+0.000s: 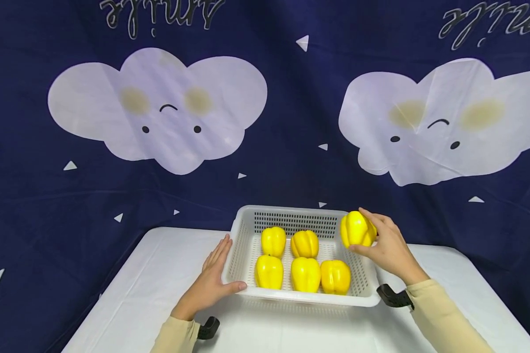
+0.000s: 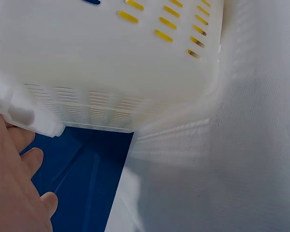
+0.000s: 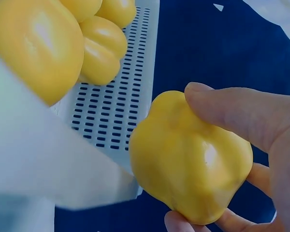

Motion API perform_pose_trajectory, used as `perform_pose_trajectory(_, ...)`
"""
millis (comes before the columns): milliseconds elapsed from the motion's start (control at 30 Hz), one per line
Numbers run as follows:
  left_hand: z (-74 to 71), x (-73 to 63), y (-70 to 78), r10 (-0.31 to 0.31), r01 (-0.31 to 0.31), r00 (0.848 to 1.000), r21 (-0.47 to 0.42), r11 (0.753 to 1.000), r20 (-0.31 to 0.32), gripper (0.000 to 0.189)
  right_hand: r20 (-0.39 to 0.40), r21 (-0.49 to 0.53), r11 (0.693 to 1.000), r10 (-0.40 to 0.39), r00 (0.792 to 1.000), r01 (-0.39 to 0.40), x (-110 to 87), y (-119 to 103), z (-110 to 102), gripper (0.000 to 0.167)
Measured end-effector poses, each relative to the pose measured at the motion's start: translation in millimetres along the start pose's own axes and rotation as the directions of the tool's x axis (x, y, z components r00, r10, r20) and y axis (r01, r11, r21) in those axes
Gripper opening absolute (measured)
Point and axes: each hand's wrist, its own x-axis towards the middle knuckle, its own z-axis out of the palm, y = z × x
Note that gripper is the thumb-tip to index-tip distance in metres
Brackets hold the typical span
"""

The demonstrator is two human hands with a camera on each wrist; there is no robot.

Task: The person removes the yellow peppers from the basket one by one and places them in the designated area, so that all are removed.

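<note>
A yellow bell pepper point(image 1: 356, 229) is held in my right hand point(image 1: 387, 243) over the right end of a white slotted plastic basket point(image 1: 309, 295). In the right wrist view, thumb and fingers grip this pepper point(image 3: 188, 154) from opposite sides, beside the basket's rim. Inside the basket, several more yellow bell peppers stand in two rows, among them a front-left one point(image 1: 269, 272) and a back-left one point(image 1: 273, 241). My left hand point(image 1: 212, 279) rests against the basket's left side, fingers straight along it and thumb at the front rim.
The basket stands on a table with a white cloth point(image 1: 150, 289). Behind the table hangs a dark blue curtain point(image 1: 291, 122) printed with clouds. Black straps circle both wrists, one point(image 1: 208, 328) on the left and one point(image 1: 395, 296) on the right.
</note>
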Motion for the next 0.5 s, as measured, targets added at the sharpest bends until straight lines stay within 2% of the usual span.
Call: perform_pose_trajectory(500,-1.2,0.3,0.1,0.018,-0.018,1.0,0.004,1.0,0.014,0.113,-0.067,0.012,0.999,-0.033,0.997,0.033,-7.1,14,-18,0.097)
